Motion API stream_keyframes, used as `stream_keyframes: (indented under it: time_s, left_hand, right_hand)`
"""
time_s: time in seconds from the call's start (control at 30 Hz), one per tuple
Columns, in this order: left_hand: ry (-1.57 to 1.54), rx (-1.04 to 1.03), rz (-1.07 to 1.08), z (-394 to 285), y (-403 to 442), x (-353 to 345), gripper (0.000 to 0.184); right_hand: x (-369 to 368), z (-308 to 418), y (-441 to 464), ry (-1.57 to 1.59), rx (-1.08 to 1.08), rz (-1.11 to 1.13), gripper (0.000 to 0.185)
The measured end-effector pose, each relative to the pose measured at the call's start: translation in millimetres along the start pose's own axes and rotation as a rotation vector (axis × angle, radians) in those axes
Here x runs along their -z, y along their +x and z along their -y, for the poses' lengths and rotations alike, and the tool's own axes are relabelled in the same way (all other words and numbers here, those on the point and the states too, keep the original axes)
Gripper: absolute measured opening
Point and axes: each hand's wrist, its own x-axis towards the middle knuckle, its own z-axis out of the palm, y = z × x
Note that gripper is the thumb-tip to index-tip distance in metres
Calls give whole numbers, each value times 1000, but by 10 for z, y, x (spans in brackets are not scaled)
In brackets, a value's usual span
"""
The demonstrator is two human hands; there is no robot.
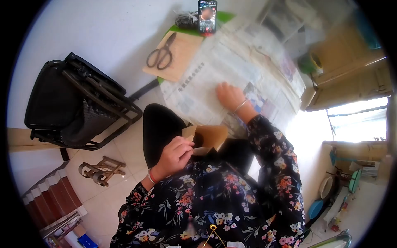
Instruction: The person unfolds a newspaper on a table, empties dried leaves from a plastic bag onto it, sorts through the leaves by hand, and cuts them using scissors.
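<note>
Folded brown paper (217,133) gapes right of the left hand (176,154), which pinches its edge; the right hand (230,96) curls loosely on newspaper (198,93).

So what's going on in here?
A seated person grips some folded brown card over their lap with the left hand. Their right hand, fingers curled, rests on spread newspaper; I can't tell if it holds anything. Scissors lie on a tan sheet to the left, and a lit phone stands at the far side.
</note>
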Motion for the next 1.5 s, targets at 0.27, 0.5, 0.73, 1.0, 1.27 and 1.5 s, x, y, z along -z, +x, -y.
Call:
stream_keyframes:
  time_s: [0.27, 0.5, 0.73, 1.0, 1.27, 1.5]
  left_hand:
    - [34, 30, -35, -108, 134, 116, 10]
    - [152, 47, 14, -179, 275, 79, 9]
    - [194, 100, 56, -66, 338, -16, 12]
    - [201, 126, 67, -23, 362, 26, 11]
    - [148, 205, 49, -94, 388, 72, 10]
    - [140, 229, 71, -28, 275, 48, 18]
  right_hand:
    - [-51, -114, -25, 133, 50, -19, 17]
    - [316, -205, 144, 473, -343, 51, 29]
    - [657, -97, 114, 352, 145, -15, 39]
    - [1318, 634, 118, 605, 365, 581, 22]
    - [1173, 954, -102, 476, 524, 229, 26]
    - [1274, 1112, 95, 354, 380, 769, 26]
